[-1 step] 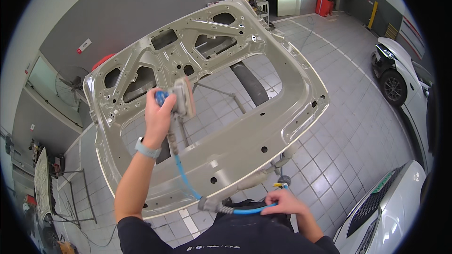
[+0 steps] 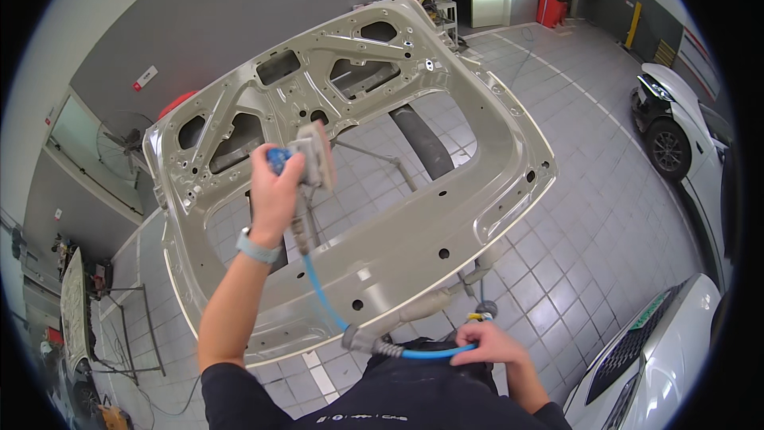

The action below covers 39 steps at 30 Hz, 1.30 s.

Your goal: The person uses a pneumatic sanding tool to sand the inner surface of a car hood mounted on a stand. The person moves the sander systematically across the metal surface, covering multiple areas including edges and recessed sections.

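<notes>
Currently the left hand [image 2: 274, 183] is closed around a pneumatic sander [image 2: 310, 155] — blue body in the palm, rectangular pad facing away, held up over the upper-left part of a beige car tailgate panel [image 2: 446, 223]. Whether the pad touches the metal, I cannot tell. A grey watch band [image 2: 257, 248] sits on that wrist. From the tool a blue air hose [image 2: 322, 295] drops down past the panel's lower edge to a metal coupling [image 2: 362, 341], then runs right into the right hand [image 2: 481, 344], which is curled around it low in the frame, just beside the person's dark shirt. The panel lies tilted on a stand [image 2: 469, 287] — inner side up, big window opening in the middle, smaller cutouts along the far edge. Grey tiled floor [image 2: 589, 215] underneath. A white car [image 2: 684, 127] is parked at the right edge, another white car's front [image 2: 668, 350] at lower right, both well apart from the panel. A floor fan [image 2: 119, 143] stands by the grey wall at left; red bin [image 2: 551, 6] at the far back.
</notes>
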### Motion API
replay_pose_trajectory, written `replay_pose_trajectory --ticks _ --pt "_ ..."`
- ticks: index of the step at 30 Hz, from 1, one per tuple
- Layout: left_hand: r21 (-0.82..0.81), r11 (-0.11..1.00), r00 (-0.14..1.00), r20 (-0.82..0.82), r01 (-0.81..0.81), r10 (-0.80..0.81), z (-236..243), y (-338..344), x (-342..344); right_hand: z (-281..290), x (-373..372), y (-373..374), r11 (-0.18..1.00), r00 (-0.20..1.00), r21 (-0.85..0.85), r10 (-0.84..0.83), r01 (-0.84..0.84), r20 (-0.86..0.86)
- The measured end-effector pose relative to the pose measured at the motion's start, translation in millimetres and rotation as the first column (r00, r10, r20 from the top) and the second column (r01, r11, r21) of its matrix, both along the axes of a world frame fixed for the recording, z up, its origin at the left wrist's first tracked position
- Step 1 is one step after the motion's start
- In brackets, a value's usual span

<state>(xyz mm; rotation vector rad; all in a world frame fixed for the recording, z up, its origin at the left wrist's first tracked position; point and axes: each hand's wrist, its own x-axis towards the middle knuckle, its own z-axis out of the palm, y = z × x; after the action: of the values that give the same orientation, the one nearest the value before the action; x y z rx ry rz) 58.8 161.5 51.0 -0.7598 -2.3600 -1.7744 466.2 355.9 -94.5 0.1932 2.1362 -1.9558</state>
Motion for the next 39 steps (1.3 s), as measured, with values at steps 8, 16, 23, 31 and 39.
replay_pose_trajectory --ticks 8,16,23,31,39 --pt "-0.121 0.971 0.919 -0.366 -0.204 0.147 -31 134 91 2 68 36 0.973 0.988 -0.178 0.142 -0.149 -0.052" --pt "0.008 0.986 0.888 -0.433 -0.165 0.152 -32 152 100 -11 79 51 0.960 0.982 -0.218 0.152 -0.174 -0.113" --pt "0.036 0.985 0.795 -0.585 -0.167 0.156 -40 161 95 -16 47 44 0.959 0.982 -0.256 0.077 -0.120 -0.171" --pt "-0.043 0.998 0.656 -0.752 0.050 -0.065 -56 174 81 -5 0 44 0.986 0.988 -0.135 0.083 -0.101 -0.130" --pt "-0.163 0.961 0.635 -0.724 0.222 -0.270 -65 179 74 -2 -35 44 0.988 0.977 -0.011 0.150 -0.153 -0.149"
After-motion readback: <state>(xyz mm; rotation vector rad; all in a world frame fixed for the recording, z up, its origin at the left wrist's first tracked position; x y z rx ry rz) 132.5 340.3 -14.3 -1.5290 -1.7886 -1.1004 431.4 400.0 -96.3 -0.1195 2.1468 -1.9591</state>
